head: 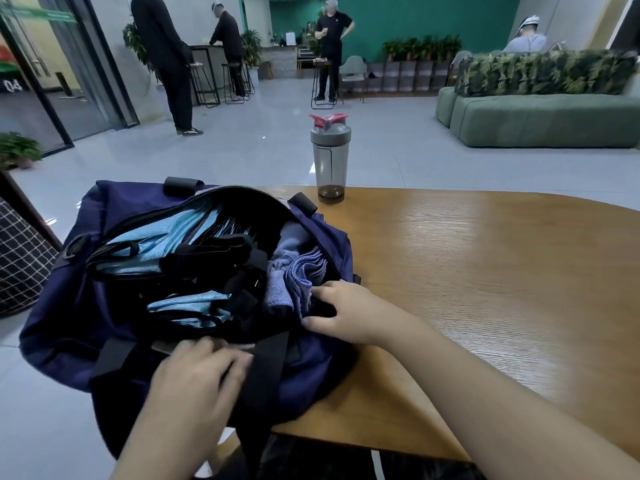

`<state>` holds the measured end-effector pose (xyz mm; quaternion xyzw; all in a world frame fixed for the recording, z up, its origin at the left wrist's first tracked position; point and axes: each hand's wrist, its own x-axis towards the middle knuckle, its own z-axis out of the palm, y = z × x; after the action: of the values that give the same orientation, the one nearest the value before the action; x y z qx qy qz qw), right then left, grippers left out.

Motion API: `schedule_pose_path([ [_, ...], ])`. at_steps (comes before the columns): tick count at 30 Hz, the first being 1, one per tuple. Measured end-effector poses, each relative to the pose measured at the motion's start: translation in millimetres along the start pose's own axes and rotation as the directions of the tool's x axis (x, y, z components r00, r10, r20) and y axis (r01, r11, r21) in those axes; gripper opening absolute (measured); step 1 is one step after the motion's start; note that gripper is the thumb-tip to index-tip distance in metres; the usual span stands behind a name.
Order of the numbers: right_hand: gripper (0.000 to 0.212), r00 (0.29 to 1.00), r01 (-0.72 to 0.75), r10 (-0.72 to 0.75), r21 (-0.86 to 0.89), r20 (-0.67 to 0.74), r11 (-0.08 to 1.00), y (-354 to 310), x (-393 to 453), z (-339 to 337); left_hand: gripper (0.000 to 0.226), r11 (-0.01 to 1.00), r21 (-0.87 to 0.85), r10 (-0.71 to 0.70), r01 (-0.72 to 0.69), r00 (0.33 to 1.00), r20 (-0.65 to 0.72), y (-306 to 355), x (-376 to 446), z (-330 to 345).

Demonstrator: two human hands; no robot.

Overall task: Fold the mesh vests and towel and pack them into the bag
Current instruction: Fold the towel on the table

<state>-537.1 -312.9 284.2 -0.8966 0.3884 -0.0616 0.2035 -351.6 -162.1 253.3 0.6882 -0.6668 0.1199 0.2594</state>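
Wood surface [485, 271] in tiled lounge w/ green sofa [540, 123]; shaker bottle [329, 157] at far edge. Navy bag [104, 306] lies open at surface's left end, blue mesh vests [162, 244] & purple towel [291, 275] inside. Left hand [197, 375] blurred on near rim, grip unclear. Right hand [346, 313] pinches rim beside towel.

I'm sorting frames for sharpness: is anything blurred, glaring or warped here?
Head view: the left hand at the bag is smeared by motion blur, the right hand sharper; ceiling light glares on the table and floor; the wide lens bows the table edge and the door frames at left.
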Motion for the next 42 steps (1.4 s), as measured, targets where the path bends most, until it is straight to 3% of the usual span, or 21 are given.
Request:
schedule_pose_path([
  [7,0.038,0.993,-0.017,0.016,-0.009,-0.118,1.0,-7.5,-2.1,0.4,0.029,0.981,0.193,0.004,-0.013,0.999,0.048,-2.5,3.6,-0.1],
  [9,0.05,0.994,-0.056,0.052,-0.037,-0.091,0.998,-13.1,-6.6,-1.4,0.014,0.965,0.257,0.045,-0.053,0.998,0.039,0.0,3.9,6.3],
  [10,0.055,0.995,-0.061,0.056,-0.068,-0.08,0.996,-15.7,-7.9,-2.0,0.022,0.966,0.252,0.052,-0.057,0.998,0.026,1.5,4.3,8.5],
  [12,0.061,0.995,-0.059,0.049,-0.123,-0.081,0.991,-20.2,-8.3,-4.6,0.036,0.979,0.183,0.1,-0.091,0.994,-0.04,5.2,3.5,7.6],
  [15,0.06,0.995,-0.059,0.056,-0.036,-0.077,0.998,-24.0,-10.3,-9.4,0.028,0.96,0.085,0.277,-0.265,0.94,-0.199,18.9,9.7,-14.3],
  [17,0.058,0.995,-0.058,0.062,0.052,-0.079,0.997,-23.6,-12.5,-10.8,0.029,0.922,0.161,0.385,-0.352,0.879,-0.282,25.6,26.1,-27.7],
  [19,0.055,0.993,-0.028,0.04,0.108,-0.11,0.994,-24.3,-15.5,-10.8,0.049,0.862,0.335,0.455,-0.381,0.872,-0.18,24.4,50.2,-28.0],
  [21,0.051,0.989,0.005,0.021,0.174,-0.146,0.985,-25.1,-17.2,-11.2,0.065,0.804,0.412,0.45,-0.428,0.892,0.05,20.4,73.0,-17.1],
  [23,0.045,0.986,0.032,0.004,0.217,-0.166,0.976,-25.7,-21.3,-13.5,0.041,0.789,0.406,0.395,-0.461,0.887,0.24,18.5,84.6,-7.5],
  [25,0.041,0.984,0.051,-0.007,0.247,-0.176,0.968,-25.0,-28.8,-20.7,0.033,0.78,0.445,0.303,-0.44,0.888,0.347,17.6,92.0,-2.2],
  [27,0.036,0.986,0.067,-0.024,0.259,-0.166,0.964,-25.7,-38.2,-30.5,0.025,0.818,0.435,0.26,-0.375,0.917,0.301,24.2,101.2,-7.7],
  [29,0.028,0.989,0.065,-0.039,0.18,-0.146,0.981,-25.7,-41.7,-35.6,0.032,0.824,0.482,0.18,-0.298,0.944,0.276,32.7,107.3,-10.1],
  [32,0.011,1.0,-0.004,0.007,-0.14,0.015,0.99,-35.7,-33.6,-39.5,0.038,0.85,0.431,0.186,-0.302,0.939,0.291,31.9,107.9,-4.9],
  [35,0.025,0.986,0.011,0.046,-0.335,0.161,0.942,-51.4,-20.7,-43.1,0.037,0.856,0.395,0.207,-0.334,0.921,0.332,31.9,109.3,-9.3],
  [38,0.012,0.981,0.117,-0.077,-0.224,0.18,0.968,-56.3,-21.5,-49.5,0.031,0.855,0.435,0.142,-0.28,0.936,0.323,34.1,113.5,-8.9],
  [42,0.034,0.98,0.188,-0.195,0.134,0.04,0.973,-47.9,-39.4,-62.5,0.025,0.902,0.357,0.077,-0.243,0.904,0.421,38.0,130.9,-11.4],
])
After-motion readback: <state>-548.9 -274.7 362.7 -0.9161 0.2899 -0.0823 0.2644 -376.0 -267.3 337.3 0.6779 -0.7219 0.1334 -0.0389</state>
